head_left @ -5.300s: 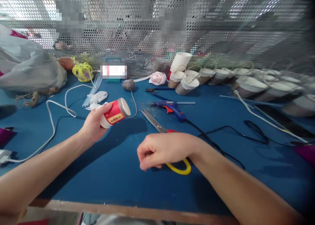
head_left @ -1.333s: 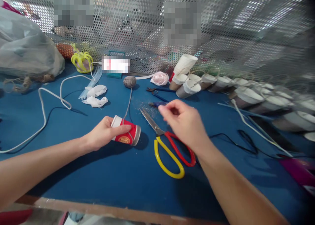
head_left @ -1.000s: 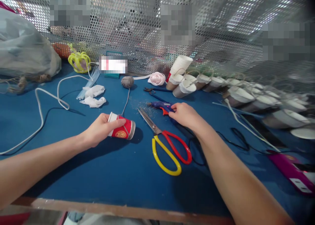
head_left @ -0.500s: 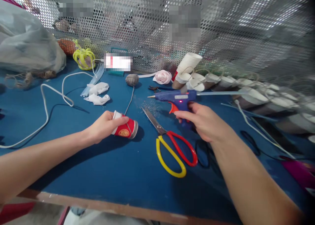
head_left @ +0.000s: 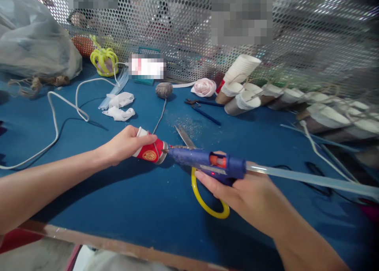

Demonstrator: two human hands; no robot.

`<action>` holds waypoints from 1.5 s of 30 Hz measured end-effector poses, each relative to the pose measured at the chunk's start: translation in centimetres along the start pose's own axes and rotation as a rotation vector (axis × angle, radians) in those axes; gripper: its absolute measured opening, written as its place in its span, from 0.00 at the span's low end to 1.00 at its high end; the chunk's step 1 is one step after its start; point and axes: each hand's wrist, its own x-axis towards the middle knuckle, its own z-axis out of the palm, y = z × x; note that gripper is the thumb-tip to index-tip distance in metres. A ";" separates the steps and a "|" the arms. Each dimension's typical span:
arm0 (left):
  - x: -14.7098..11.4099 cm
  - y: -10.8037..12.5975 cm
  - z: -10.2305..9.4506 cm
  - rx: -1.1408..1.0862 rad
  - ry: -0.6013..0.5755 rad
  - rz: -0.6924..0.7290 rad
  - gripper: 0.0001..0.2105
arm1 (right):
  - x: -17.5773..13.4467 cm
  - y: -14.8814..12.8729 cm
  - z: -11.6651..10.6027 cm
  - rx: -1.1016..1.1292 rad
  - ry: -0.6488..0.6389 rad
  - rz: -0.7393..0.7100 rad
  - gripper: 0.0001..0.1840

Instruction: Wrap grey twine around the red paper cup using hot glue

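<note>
The right fingers [head_left: 211, 184], wrapped around the blue hot-glue gun [head_left: 192, 157], are now bringing its nozzle [head_left: 167, 149] just ahead of the left fingers [head_left: 147, 140], which are gripping the red paper cup [head_left: 149, 151], so the cup's grey end [head_left: 162, 155] is coming within glue reach.

A red cup [head_left: 147, 154] crossed by gray yarn [head_left: 160, 116] is tipped sideways by the nozzle [head_left: 167, 149] of a blue glue gun [head_left: 192, 157]

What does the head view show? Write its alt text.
A person's left grip holds a red-and-white cup; the right grip points a blue glue gun at the cup's end. Scissors lie beneath on a blue table; yarn runs from cup to gray ball.
</note>
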 end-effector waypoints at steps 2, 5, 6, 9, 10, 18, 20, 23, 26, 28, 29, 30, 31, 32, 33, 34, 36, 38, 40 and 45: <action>0.0 -0.1 0.0 0.005 0.010 0.001 0.16 | -0.1 0.1 0.1 -0.033 0.032 -0.065 0.11; 0.1 -0.1 0.0 0.000 0.014 -0.011 0.16 | -0.3 0.3 0.2 -0.033 0.019 -0.050 0.08; 0.1 -0.1 0.0 -0.003 0.018 -0.014 0.16 | -0.4 0.3 0.2 -0.029 0.008 -0.040 0.07; 0.0 0.0 0.1 -0.008 0.023 -0.013 0.15 | -0.5 0.2 0.1 -0.013 -0.042 -0.005 0.05; 0.0 0.1 0.1 -0.008 0.020 -0.010 0.15 | -0.5 0.1 0.1 -0.007 -0.048 0.008 0.05; -0.1 0.4 0.2 0.006 0.007 -0.027 0.16 | -0.4 -0.6 -0.1 0.018 -0.067 0.029 0.05; -0.1 0.4 0.2 -0.001 0.000 -0.032 0.16 | -0.4 -0.6 -0.1 0.005 -0.061 0.032 0.05; -0.1 0.4 0.2 -0.006 0.006 -0.029 0.16 | -0.5 -0.7 -0.1 0.001 -0.056 0.019 0.05; 0.0 0.1 0.1 -0.001 0.022 -0.020 0.16 | -0.5 -0.7 -0.1 0.011 -0.069 0.011 0.04; 0.1 0.0 0.1 -0.006 0.026 -0.019 0.16 | -0.5 -0.7 0.0 0.002 -0.059 0.012 0.04; 0.1 -0.1 0.1 -0.008 0.025 -0.020 0.16 | -0.5 -0.7 0.0 -0.005 -0.046 0.010 0.04; 0.1 -0.1 0.0 -0.011 0.023 -0.021 0.16 | -0.5 -0.7 0.0 -0.015 -0.033 0.005 0.04; 0.1 -0.1 0.0 -0.012 0.022 -0.022 0.16 | -0.4 -0.7 0.0 -0.024 -0.024 -0.005 0.04; 0.1 -0.1 0.0 -0.013 0.022 -0.023 0.16 | -0.4 -0.7 0.0 -0.027 -0.019 -0.018 0.04; 0.1 -0.1 0.0 -0.011 0.022 -0.024 0.16 | -0.4 -0.7 0.1 -0.027 -0.023 -0.025 0.04; 0.1 0.0 0.0 -0.005 0.025 -0.026 0.16 | -0.4 -0.8 0.1 -0.024 -0.035 -0.028 0.04; 0.0 0.1 0.1 0.015 0.028 -0.033 0.17 | -0.5 -0.9 0.1 -0.015 -0.053 -0.013 0.03; 0.0 0.3 0.2 0.023 0.026 -0.039 0.17 | -0.6 -0.9 0.1 -0.010 -0.056 0.001 0.03; 0.0 0.4 0.3 0.006 0.026 -0.040 0.16 | -0.7 -0.9 0.2 -0.007 -0.040 -0.024 0.03; -0.1 0.4 0.3 0.024 0.035 -0.045 0.17 | -0.8 -0.8 0.3 -0.021 0.007 -0.077 0.02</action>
